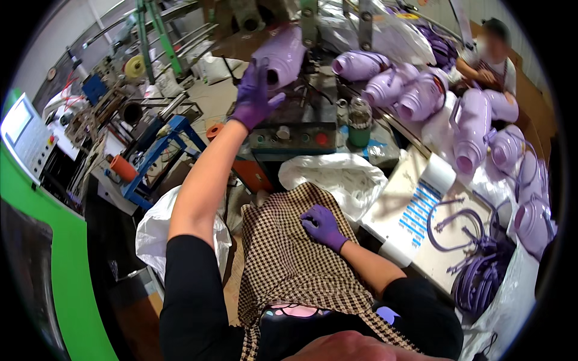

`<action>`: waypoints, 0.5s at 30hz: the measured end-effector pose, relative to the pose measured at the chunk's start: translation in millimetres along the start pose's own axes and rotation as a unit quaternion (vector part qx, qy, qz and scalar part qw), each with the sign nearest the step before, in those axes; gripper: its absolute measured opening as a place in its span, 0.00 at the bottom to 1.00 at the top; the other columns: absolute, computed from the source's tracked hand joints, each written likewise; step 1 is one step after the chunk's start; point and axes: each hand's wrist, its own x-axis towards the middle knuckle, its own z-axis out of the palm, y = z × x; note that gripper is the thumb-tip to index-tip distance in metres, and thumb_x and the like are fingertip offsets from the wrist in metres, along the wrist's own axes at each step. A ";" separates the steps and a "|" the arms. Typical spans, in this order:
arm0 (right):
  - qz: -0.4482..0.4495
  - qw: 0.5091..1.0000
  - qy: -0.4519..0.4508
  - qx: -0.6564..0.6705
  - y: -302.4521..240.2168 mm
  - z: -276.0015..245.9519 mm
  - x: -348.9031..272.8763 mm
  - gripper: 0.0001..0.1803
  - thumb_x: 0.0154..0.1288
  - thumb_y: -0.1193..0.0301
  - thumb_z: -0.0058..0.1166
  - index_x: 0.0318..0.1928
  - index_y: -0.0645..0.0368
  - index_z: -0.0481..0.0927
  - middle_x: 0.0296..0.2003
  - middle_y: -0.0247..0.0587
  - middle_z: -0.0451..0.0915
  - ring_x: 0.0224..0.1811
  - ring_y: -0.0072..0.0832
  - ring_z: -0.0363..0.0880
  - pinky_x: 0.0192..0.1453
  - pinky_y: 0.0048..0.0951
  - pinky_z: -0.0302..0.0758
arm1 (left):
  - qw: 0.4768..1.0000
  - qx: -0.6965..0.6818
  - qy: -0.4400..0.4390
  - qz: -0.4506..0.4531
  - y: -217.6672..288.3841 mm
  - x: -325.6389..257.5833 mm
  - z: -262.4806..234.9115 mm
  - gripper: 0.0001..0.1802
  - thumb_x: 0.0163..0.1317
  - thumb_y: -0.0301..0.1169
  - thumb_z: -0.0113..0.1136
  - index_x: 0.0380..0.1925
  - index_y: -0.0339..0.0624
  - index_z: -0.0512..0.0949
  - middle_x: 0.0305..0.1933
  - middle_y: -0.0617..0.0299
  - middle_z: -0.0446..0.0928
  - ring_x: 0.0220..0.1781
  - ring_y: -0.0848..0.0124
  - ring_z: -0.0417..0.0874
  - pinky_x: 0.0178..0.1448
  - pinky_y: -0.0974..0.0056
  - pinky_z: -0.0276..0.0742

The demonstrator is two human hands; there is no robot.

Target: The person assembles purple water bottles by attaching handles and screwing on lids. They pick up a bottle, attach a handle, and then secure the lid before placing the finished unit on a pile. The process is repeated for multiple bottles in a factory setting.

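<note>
A translucent purple plastic bottle lies tilted on the machine in front of me, its open neck toward me. My left hand, in a purple glove, reaches up beside that neck. Its fingers are stretched out and the thumb stands apart; whether the fingers touch the bottle I cannot tell. My right hand, also gloved in purple, rests low over my checked apron. Its fingers are curled closed, and anything inside them is hidden.
More purple bottles lie heaped at the right. Purple straps are bundled on the white table, near a label sheet. Below the control panel is a white bag. Across the bottles sits another person.
</note>
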 end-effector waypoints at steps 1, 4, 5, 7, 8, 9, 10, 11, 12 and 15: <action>0.001 1.000 0.017 -0.009 -3.6 -8.9 1.9 0.07 0.60 0.67 0.63 0.37 0.53 0.83 0.32 0.41 0.78 0.40 0.41 0.79 0.46 0.40 0.75 | 0.998 -0.016 0.047 0.033 10.9 -4.3 -3.2 0.52 0.58 0.47 0.72 0.76 0.42 0.53 0.78 0.37 0.53 0.77 0.38 0.59 0.77 0.46 0.61; 0.006 0.997 0.035 0.063 -1.2 -6.4 4.4 0.08 0.62 0.67 0.62 0.39 0.56 0.83 0.35 0.43 0.79 0.42 0.44 0.79 0.47 0.42 0.75 | 0.989 -0.126 0.061 0.043 72.0 -34.1 -31.2 0.45 0.61 0.41 0.70 0.73 0.37 0.60 0.74 0.41 0.61 0.77 0.45 0.61 0.78 0.48 0.57; -0.007 0.998 0.032 0.054 7.4 -5.4 -2.6 0.08 0.61 0.67 0.63 0.40 0.56 0.83 0.36 0.44 0.79 0.42 0.44 0.79 0.47 0.42 0.75 | 0.987 -0.158 0.021 0.000 93.2 -52.8 -36.3 0.43 0.61 0.37 0.70 0.73 0.36 0.60 0.73 0.42 0.62 0.77 0.46 0.61 0.78 0.49 0.56; -0.019 0.995 0.045 0.082 5.7 -6.0 -12.1 0.09 0.62 0.68 0.63 0.41 0.56 0.83 0.38 0.44 0.79 0.43 0.43 0.79 0.48 0.42 0.76 | 0.985 -0.168 0.021 -0.021 117.7 -106.0 -37.9 0.39 0.61 0.36 0.68 0.70 0.33 0.64 0.73 0.41 0.65 0.74 0.45 0.66 0.76 0.49 0.60; -0.005 0.992 0.051 0.119 3.4 -8.1 -14.4 0.10 0.62 0.69 0.62 0.44 0.55 0.83 0.39 0.43 0.80 0.45 0.42 0.79 0.52 0.41 0.76 | 0.986 -0.164 0.015 -0.041 119.5 -139.7 -30.6 0.38 0.61 0.35 0.69 0.69 0.33 0.66 0.72 0.41 0.67 0.73 0.45 0.68 0.75 0.49 0.62; -0.016 0.989 0.070 0.130 -2.2 -15.6 -16.6 0.11 0.63 0.70 0.61 0.46 0.54 0.83 0.41 0.42 0.80 0.47 0.42 0.79 0.55 0.40 0.76 | 0.984 -0.173 0.008 -0.047 115.3 -174.3 -19.6 0.38 0.62 0.34 0.69 0.69 0.32 0.66 0.72 0.42 0.67 0.73 0.45 0.68 0.75 0.49 0.62; -0.015 0.992 0.074 0.102 -4.8 -26.2 -21.6 0.12 0.63 0.70 0.62 0.47 0.54 0.83 0.41 0.42 0.80 0.47 0.41 0.79 0.56 0.40 0.76 | 0.968 -0.229 -0.002 -0.104 109.3 -217.0 -5.2 0.36 0.63 0.33 0.68 0.69 0.32 0.67 0.72 0.43 0.68 0.73 0.47 0.68 0.75 0.50 0.62; -0.012 0.994 0.077 0.072 -7.2 -42.0 -30.4 0.12 0.62 0.70 0.62 0.47 0.54 0.83 0.41 0.41 0.80 0.48 0.41 0.79 0.57 0.40 0.75 | 0.949 -0.270 -0.026 -0.158 109.7 -251.3 5.1 0.35 0.64 0.33 0.67 0.68 0.31 0.67 0.71 0.44 0.69 0.73 0.50 0.69 0.75 0.52 0.63; -0.013 0.995 0.096 0.032 -13.1 -62.3 -46.7 0.13 0.62 0.70 0.63 0.48 0.53 0.83 0.41 0.41 0.80 0.48 0.41 0.79 0.58 0.41 0.75 | 0.958 -0.233 -0.049 -0.161 116.3 -270.6 7.2 0.32 0.65 0.32 0.67 0.67 0.32 0.70 0.67 0.46 0.72 0.69 0.54 0.73 0.71 0.54 0.69; -0.051 0.983 0.142 -0.106 -28.6 -141.8 -83.1 0.19 0.53 0.73 0.65 0.48 0.48 0.84 0.39 0.37 0.80 0.48 0.38 0.79 0.64 0.43 0.73 | 0.885 -0.406 -0.029 -0.225 120.7 -273.6 -4.7 0.24 0.68 0.26 0.63 0.63 0.33 0.74 0.62 0.51 0.75 0.54 0.66 0.82 0.58 0.65 0.78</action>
